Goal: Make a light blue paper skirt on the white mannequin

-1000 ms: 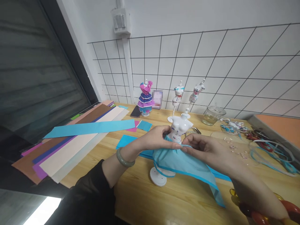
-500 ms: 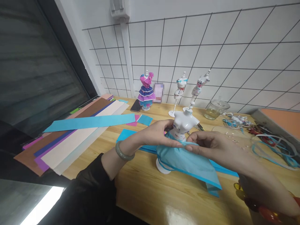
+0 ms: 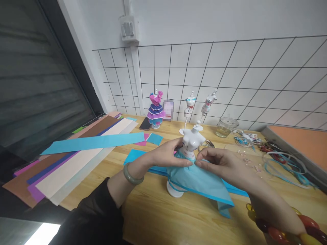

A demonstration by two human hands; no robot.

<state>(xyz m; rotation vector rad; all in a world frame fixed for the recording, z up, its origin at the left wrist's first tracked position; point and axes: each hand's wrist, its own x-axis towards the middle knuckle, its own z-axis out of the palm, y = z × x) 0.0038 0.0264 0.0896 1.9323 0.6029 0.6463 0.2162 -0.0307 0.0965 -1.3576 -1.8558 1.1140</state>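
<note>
A small white dress form stands upright on its round base, with light blue crepe paper wrapped round its waist like a skirt. My left hand curls round the waist from the left, its thumb pressing the paper's top edge at the front. Just right of that thumb, my right hand pinches the same edge between thumb and fingertips. The paper's loose end with a darker blue border hangs out to the right. The back of the waist is hidden.
Blue sheets lie under and behind the form. Coloured paper strips are stacked at left. Behind stand a dressed mini form, two marked forms, a phone and a glass jar. Ribbons and an orange-topped tray lie right.
The camera view has tilted up a little, so everything sits lower in the picture. Both hands stay at the waist, with a slight gap now between the left thumb and right fingertips.
</note>
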